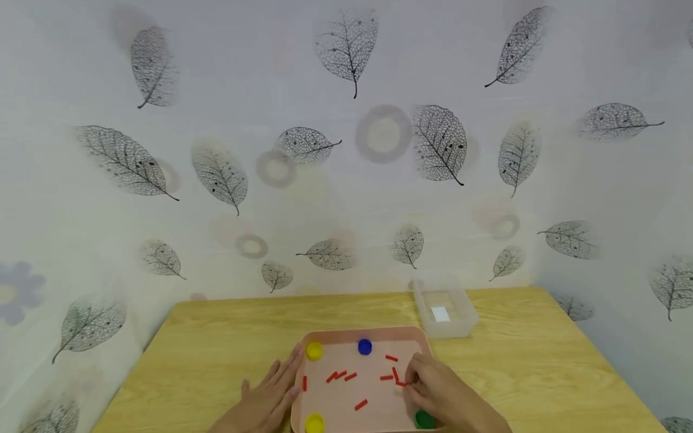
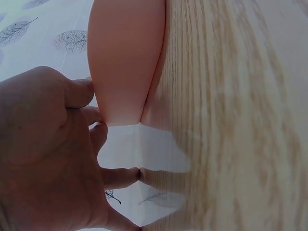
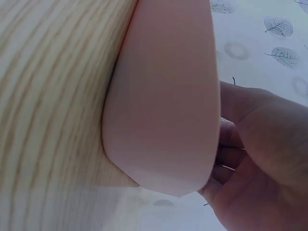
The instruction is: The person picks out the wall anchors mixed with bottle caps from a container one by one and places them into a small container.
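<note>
A pink tray [image 1: 330,400] lies on the table, with several short red sticks scattered in it. My left hand [image 1: 266,398] lies along the tray's left side, fingers extended and touching its rim. Over the right part of the tray, my right hand [image 1: 441,388] pinches the end of a red stick [image 1: 401,383] between thumb and fingers. Beside that stick lie another red stick [image 1: 395,373] and a third red stick [image 1: 386,377]. In the right wrist view the tray wall [image 3: 163,106] hides the fingertips. The left wrist view shows the left hand [image 2: 53,149] by the tray's outer wall [image 2: 126,62].
Round caps sit near the tray's corners and far edge: a yellow cap [image 1: 314,351], another yellow cap [image 1: 314,423], a blue cap [image 1: 365,347] and a green cap [image 1: 425,419], partly under the right hand. A clear plastic box [image 1: 460,322] stands behind, near the leaf-patterned wall [image 1: 346,198].
</note>
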Action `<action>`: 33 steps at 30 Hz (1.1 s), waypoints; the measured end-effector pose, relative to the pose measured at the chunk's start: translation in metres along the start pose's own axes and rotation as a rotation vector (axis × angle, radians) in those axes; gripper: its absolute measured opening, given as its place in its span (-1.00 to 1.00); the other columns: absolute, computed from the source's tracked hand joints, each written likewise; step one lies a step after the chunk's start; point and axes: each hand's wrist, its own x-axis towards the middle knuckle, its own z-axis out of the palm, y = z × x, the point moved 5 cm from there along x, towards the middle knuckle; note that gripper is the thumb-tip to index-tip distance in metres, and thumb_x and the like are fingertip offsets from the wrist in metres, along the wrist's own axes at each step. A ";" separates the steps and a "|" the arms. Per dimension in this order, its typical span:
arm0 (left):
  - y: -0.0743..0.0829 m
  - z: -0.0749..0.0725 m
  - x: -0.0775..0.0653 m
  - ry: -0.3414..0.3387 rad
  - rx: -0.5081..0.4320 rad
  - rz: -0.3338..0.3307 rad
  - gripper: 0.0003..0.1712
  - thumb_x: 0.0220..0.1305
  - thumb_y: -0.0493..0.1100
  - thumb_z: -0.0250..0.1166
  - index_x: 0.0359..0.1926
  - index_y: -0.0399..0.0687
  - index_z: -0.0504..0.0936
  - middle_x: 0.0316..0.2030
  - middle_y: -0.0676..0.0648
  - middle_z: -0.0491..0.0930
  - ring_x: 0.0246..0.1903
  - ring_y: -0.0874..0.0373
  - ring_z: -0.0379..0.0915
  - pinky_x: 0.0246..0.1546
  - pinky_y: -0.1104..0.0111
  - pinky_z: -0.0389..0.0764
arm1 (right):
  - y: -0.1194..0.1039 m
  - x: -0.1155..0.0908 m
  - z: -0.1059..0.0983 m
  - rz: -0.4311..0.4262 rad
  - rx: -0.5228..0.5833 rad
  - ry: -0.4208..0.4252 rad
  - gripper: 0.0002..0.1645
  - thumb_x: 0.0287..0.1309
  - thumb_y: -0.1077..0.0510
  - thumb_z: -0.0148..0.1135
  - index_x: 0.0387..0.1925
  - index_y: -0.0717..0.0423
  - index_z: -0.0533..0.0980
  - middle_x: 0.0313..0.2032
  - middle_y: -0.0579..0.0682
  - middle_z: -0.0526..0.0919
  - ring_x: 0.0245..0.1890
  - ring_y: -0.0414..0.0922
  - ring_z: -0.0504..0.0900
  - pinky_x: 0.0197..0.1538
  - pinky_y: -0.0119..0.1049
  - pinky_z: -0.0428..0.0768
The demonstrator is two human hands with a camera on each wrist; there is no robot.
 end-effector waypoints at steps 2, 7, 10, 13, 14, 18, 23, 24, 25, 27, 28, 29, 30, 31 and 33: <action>0.000 0.000 -0.001 -0.006 -0.001 -0.004 -0.30 0.40 0.37 -0.39 0.48 0.43 -0.28 0.47 0.22 -0.28 0.38 -0.26 -0.14 -0.17 -0.60 -0.31 | -0.001 0.000 -0.002 0.010 0.006 0.007 -0.88 0.21 0.20 0.22 -0.40 -0.06 0.45 -0.44 -0.31 0.41 -0.47 -0.38 0.37 -0.41 -0.48 0.47; -0.001 0.000 -0.002 -0.017 0.006 -0.023 -0.28 0.38 0.40 -0.40 0.48 0.43 -0.29 0.48 0.20 -0.27 0.39 -0.26 -0.15 -0.16 -0.59 -0.31 | -0.004 -0.001 -0.009 0.031 0.000 0.055 -0.82 0.17 0.27 0.17 -0.37 -0.11 0.43 -0.42 -0.29 0.44 -0.43 -0.35 0.40 -0.38 -0.47 0.47; -0.001 0.000 -0.002 -0.017 0.012 -0.027 -0.27 0.38 0.40 -0.40 0.48 0.43 -0.28 0.48 0.20 -0.26 0.39 -0.25 -0.15 -0.15 -0.59 -0.31 | -0.008 -0.001 -0.017 -0.016 -0.030 0.112 -0.78 0.12 0.31 0.20 -0.38 -0.11 0.43 -0.43 -0.30 0.44 -0.45 -0.35 0.40 -0.40 -0.49 0.47; -0.001 -0.001 -0.003 -0.007 0.009 -0.017 -0.28 0.39 0.39 -0.40 0.48 0.42 -0.27 0.47 0.21 -0.27 0.39 -0.21 -0.16 -0.14 -0.59 -0.31 | -0.013 -0.001 -0.027 -0.109 -0.072 0.186 -0.74 0.06 0.35 0.24 -0.39 -0.08 0.44 -0.43 -0.30 0.43 -0.47 -0.33 0.41 -0.44 -0.48 0.48; -0.001 -0.001 -0.003 -0.001 0.007 -0.011 -0.29 0.40 0.38 -0.39 0.48 0.42 -0.27 0.47 0.22 -0.27 0.40 -0.21 -0.16 -0.14 -0.59 -0.30 | -0.014 -0.001 -0.030 -0.134 -0.090 0.210 -0.73 0.05 0.36 0.27 -0.40 -0.08 0.44 -0.43 -0.30 0.42 -0.46 -0.32 0.42 -0.43 -0.46 0.49; 0.000 -0.002 -0.003 0.014 -0.022 0.002 -0.32 0.42 0.35 -0.38 0.48 0.43 -0.25 0.46 0.25 -0.25 0.40 -0.19 -0.17 -0.13 -0.59 -0.32 | -0.012 -0.002 -0.043 -0.092 -0.088 0.244 -0.73 0.07 0.27 0.34 -0.39 -0.14 0.44 -0.43 -0.34 0.41 -0.38 -0.31 0.45 -0.32 -0.39 0.54; 0.001 -0.002 -0.003 0.008 -0.041 0.011 -0.33 0.44 0.32 -0.38 0.48 0.40 -0.27 0.47 0.20 -0.24 0.38 -0.26 -0.16 -0.14 -0.59 -0.35 | -0.006 -0.001 -0.057 -0.041 -0.075 0.271 -0.77 0.10 0.20 0.35 -0.36 -0.16 0.45 -0.42 -0.33 0.45 -0.37 -0.33 0.43 -0.29 -0.37 0.52; 0.001 -0.002 -0.003 0.006 -0.038 0.015 -0.33 0.45 0.31 -0.38 0.49 0.38 -0.27 0.47 0.18 -0.24 0.38 -0.28 -0.15 -0.15 -0.59 -0.34 | -0.006 0.000 -0.060 -0.052 -0.083 0.289 -0.77 0.09 0.22 0.35 -0.36 -0.14 0.46 -0.42 -0.33 0.45 -0.39 -0.33 0.42 -0.32 -0.38 0.51; 0.001 -0.002 -0.003 0.003 -0.036 0.020 -0.33 0.45 0.30 -0.38 0.49 0.37 -0.28 0.48 0.17 -0.25 0.37 -0.29 -0.15 -0.16 -0.60 -0.34 | -0.006 0.001 -0.063 -0.068 -0.097 0.309 -0.76 0.07 0.25 0.35 -0.37 -0.13 0.46 -0.42 -0.32 0.46 -0.39 -0.34 0.42 -0.33 -0.39 0.51; 0.001 -0.002 -0.004 0.001 -0.032 0.027 -0.33 0.45 0.29 -0.38 0.49 0.36 -0.29 0.48 0.16 -0.26 0.37 -0.31 -0.14 -0.16 -0.60 -0.33 | -0.005 0.002 -0.070 -0.095 -0.128 0.356 -0.72 0.03 0.30 0.37 -0.38 -0.11 0.46 -0.43 -0.32 0.45 -0.41 -0.35 0.41 -0.34 -0.42 0.51; 0.001 -0.002 -0.004 0.002 -0.030 0.031 -0.32 0.46 0.29 -0.38 0.49 0.35 -0.29 0.48 0.16 -0.26 0.37 -0.31 -0.14 -0.17 -0.60 -0.32 | -0.004 0.003 -0.073 -0.105 -0.142 0.379 -0.71 0.01 0.32 0.37 -0.39 -0.11 0.46 -0.43 -0.32 0.45 -0.41 -0.35 0.42 -0.35 -0.42 0.51; 0.001 -0.002 -0.004 0.003 -0.031 0.034 -0.32 0.46 0.29 -0.38 0.49 0.35 -0.29 0.48 0.16 -0.26 0.37 -0.31 -0.13 -0.17 -0.60 -0.32 | -0.003 0.004 -0.077 -0.114 -0.157 0.402 -0.70 0.00 0.34 0.37 -0.39 -0.10 0.46 -0.44 -0.32 0.45 -0.41 -0.36 0.42 -0.35 -0.42 0.52; 0.002 -0.002 -0.004 0.002 -0.023 0.039 -0.32 0.46 0.28 -0.38 0.49 0.34 -0.29 0.48 0.15 -0.26 0.36 -0.32 -0.13 -0.17 -0.60 -0.30 | -0.002 0.004 -0.080 -0.123 -0.168 0.425 -0.68 -0.03 0.35 0.37 -0.40 -0.10 0.46 -0.43 -0.32 0.45 -0.41 -0.36 0.43 -0.34 -0.42 0.52; 0.002 -0.001 -0.004 -0.003 -0.010 0.047 -0.29 0.45 0.30 -0.35 0.49 0.32 -0.30 0.48 0.14 -0.27 0.36 -0.32 -0.12 -0.18 -0.61 -0.29 | -0.001 0.005 -0.083 -0.130 -0.182 0.446 -0.67 -0.04 0.37 0.38 -0.40 -0.09 0.46 -0.44 -0.31 0.45 -0.41 -0.36 0.44 -0.34 -0.41 0.53; 0.003 -0.001 -0.004 -0.007 0.002 0.051 -0.27 0.44 0.31 -0.34 0.49 0.31 -0.31 0.48 0.14 -0.28 0.36 -0.32 -0.12 -0.19 -0.61 -0.28 | 0.003 0.005 -0.087 -0.132 -0.202 0.482 -0.66 -0.07 0.38 0.39 -0.42 -0.08 0.47 -0.44 -0.30 0.45 -0.43 -0.36 0.45 -0.37 -0.41 0.52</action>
